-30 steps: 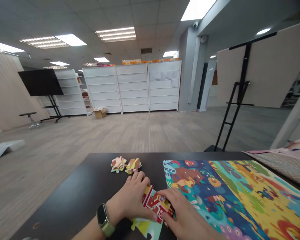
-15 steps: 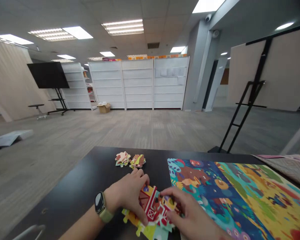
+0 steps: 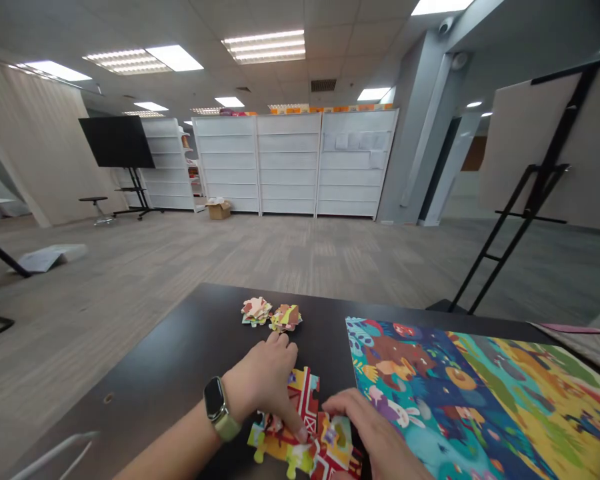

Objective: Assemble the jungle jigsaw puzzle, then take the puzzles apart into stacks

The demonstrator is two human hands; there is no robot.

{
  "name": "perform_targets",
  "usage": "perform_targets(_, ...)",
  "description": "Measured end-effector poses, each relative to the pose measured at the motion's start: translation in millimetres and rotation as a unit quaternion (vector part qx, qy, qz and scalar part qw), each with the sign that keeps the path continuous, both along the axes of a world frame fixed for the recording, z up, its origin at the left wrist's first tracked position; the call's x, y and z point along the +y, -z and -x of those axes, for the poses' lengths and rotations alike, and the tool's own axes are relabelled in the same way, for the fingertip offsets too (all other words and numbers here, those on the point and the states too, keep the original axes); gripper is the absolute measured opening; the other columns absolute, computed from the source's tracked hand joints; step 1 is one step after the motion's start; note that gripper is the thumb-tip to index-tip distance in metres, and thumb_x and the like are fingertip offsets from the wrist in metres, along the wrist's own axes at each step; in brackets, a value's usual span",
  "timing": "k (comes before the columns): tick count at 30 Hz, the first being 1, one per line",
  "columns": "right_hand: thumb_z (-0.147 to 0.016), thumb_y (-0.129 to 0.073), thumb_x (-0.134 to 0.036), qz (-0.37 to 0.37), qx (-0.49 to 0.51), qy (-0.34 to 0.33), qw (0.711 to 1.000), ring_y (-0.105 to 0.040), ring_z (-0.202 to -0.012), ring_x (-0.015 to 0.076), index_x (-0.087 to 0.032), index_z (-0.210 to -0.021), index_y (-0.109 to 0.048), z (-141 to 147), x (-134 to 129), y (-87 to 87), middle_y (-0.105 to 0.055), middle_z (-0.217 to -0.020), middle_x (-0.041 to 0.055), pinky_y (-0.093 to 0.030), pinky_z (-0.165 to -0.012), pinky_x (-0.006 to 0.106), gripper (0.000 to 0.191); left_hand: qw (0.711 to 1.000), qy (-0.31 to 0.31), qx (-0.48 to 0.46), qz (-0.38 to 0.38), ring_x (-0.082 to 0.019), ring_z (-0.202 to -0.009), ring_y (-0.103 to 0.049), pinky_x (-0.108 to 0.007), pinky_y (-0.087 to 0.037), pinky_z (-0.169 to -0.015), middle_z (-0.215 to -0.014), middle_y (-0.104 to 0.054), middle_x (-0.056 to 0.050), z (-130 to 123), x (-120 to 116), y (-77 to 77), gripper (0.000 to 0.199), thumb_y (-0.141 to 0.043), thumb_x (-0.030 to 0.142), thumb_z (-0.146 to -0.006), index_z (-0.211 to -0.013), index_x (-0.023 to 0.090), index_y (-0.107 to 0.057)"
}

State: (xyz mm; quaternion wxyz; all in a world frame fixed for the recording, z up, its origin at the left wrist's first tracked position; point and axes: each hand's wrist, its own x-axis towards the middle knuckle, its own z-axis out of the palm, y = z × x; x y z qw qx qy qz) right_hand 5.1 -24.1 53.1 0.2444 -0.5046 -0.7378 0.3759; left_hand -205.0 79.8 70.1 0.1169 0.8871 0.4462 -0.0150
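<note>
Brightly printed jigsaw puzzle pieces (image 3: 307,393) lie on the black table in front of me, several of them joined or overlapping, in red, yellow and green. Across their left side is my left hand (image 3: 267,377), a watch on its wrist, its thumb pressed on the pieces and its fingertips curled at the far edge. Between the thumb and fingers of my right hand (image 3: 375,433) is a yellow and red jigsaw piece (image 3: 333,440) with a purple detail, against the right side of the others. Whether it is interlocked I cannot tell.
Two small piles of puzzle pieces, a left pile (image 3: 256,311) and a right pile (image 3: 286,318), sit beyond my left hand. A colourful picture sheet (image 3: 430,387) covers the table's right side. A patterned cloth-like item (image 3: 585,347) lies at the far right. An easel (image 3: 535,193) stands behind.
The camera view has shifted slightly to the left. At my right hand, the yellow and red piece with purple now shows more fully. My left hand stays on the puzzle.
</note>
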Motion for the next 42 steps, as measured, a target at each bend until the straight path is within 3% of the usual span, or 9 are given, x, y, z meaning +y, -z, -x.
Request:
perform_targets(3, -0.076, -0.07, -0.027, -0.003, 0.051, -0.02, 0.998, -0.064, -0.102, 0.0228, -0.026, -0.115, -0.065, -1.6, 1.1, 7.1, -0.064, -0.114, 0.0056, -0.051, -0.089, 0.029, 0.039, 1.0, -0.011, -0.007, -0.006, -0.038, -0.102, -0.056, -0.047, -0.052, -0.086, -0.107, -0.06, -0.012, -1.7, -0.5, 1.5, 0.076, -0.086, 0.07, -0.044, -0.095, 0.02, -0.06)
perform_targets(8, -0.081, -0.064, -0.034, 0.042, 0.197, 0.096, 0.975, -0.067, -0.1, 0.0237, -0.026, -0.121, -0.054, -13.0, 14.1, 13.3, -0.065, -0.112, 0.0065, -0.055, -0.086, 0.035, 0.042, 0.999, -0.041, 0.007, 0.0, -0.037, -0.092, -0.062, -0.043, -0.052, -0.078, -0.099, -0.062, -0.011, -3.2, 2.4, 0.0, 0.071, -0.075, 0.08, -0.054, -0.09, 0.02, -0.06)
perform_targets(11, -0.077, -0.067, -0.036, 0.083, 0.25, 0.102, 0.959, -0.068, -0.098, 0.0246, -0.025, -0.118, -0.052, -15.8, 19.3, 11.9, -0.067, -0.109, 0.0065, -0.056, -0.083, 0.035, 0.045, 0.999, -0.034, 0.008, 0.003, -0.034, -0.087, -0.064, -0.038, -0.05, -0.073, -0.095, -0.062, -0.009, -3.1, 5.8, 1.5, 0.069, -0.073, 0.081, -0.055, -0.085, 0.021, -0.059)
perform_targets(14, -0.078, -0.065, -0.029, 0.067, 0.213, 0.061, 0.973, -0.068, -0.103, 0.024, -0.025, -0.118, -0.056, -12.2, 16.5, 10.3, -0.068, -0.115, 0.0065, -0.055, -0.089, 0.035, 0.041, 1.0, -0.025, -0.009, -0.01, -0.031, -0.086, -0.063, -0.034, -0.047, -0.068, -0.096, -0.063, -0.008, -4.7, 7.4, 4.2, 0.062, -0.079, 0.072, -0.054, -0.084, 0.022, -0.058)
perform_targets(20, -0.084, -0.061, -0.02, -0.066, 0.013, 0.015, 0.998, -0.064, -0.11, 0.0249, -0.028, -0.121, -0.065, -10.2, 7.3, 10.4, -0.069, -0.119, 0.0047, -0.049, -0.096, 0.035, 0.038, 0.996, -0.006, -0.075, 0.043, -0.024, -0.082, -0.063, -0.027, -0.041, -0.065, -0.093, -0.068, 0.0, -7.9, 11.4, 7.7, 0.054, -0.085, 0.048, -0.055, -0.098, 0.024, -0.063)
perform_targets(26, -0.087, -0.06, -0.03, -0.038, 0.119, 0.124, 0.984, -0.063, -0.114, 0.0252, -0.024, -0.13, -0.057, -17.9, 22.6, 24.5, -0.065, -0.127, 0.0081, -0.051, -0.098, 0.038, 0.043, 0.981, 0.007, -0.157, 0.113, -0.016, -0.074, -0.056, -0.022, -0.036, -0.059, -0.086, -0.063, 0.005, -6.2, 15.8, 5.9, 0.046, -0.089, 0.037, -0.057, -0.094, 0.022, -0.065)
perform_targets(32, -0.083, -0.062, -0.024, -0.006, 0.165, 0.114, 0.98, -0.066, -0.108, 0.0236, -0.022, -0.137, -0.052, -17.2, 26.1, 26.3, -0.068, -0.122, 0.0075, -0.052, -0.096, 0.039, 0.055, 0.953, 0.063, -0.228, 0.187, -0.01, -0.064, -0.043, -0.019, -0.031, -0.052, -0.075, -0.054, 0.009, -13.0, 9.6, 7.2, 0.042, -0.088, 0.028, -0.062, -0.091, 0.021, -0.058)
perform_targets(36, -0.085, -0.062, -0.028, 0.012, 0.182, 0.093, 0.979, -0.068, -0.101, 0.0232, -0.022, -0.137, -0.053, -16.8, 23.0, 22.3, -0.069, -0.117, 0.0065, -0.054, -0.09, 0.037, 0.052, 0.933, 0.087, -0.271, 0.218, -0.01, -0.069, -0.046, -0.02, -0.035, -0.059, -0.08, -0.055, 0.008, -15.8, 5.8, 2.7, 0.043, -0.085, 0.025, -0.067, -0.102, 0.021, -0.058)
perform_targets(42, -0.089, -0.06, -0.038, -0.03, 0.217, 0.18, 0.959, -0.066, -0.096, 0.0229, -0.022, -0.131, -0.055, -23.2, 29.8, 24.6, -0.069, -0.106, 0.0044, -0.053, -0.085, 0.035, 0.046, 0.916, 0.065, -0.303, 0.253, -0.013, -0.071, -0.055, -0.023, -0.042, -0.064, -0.081, -0.054, 0.006, -6.0, 8.9, -12.9, 0.032, -0.062, 0.027, -0.087, -0.116, 0.022, -0.052)
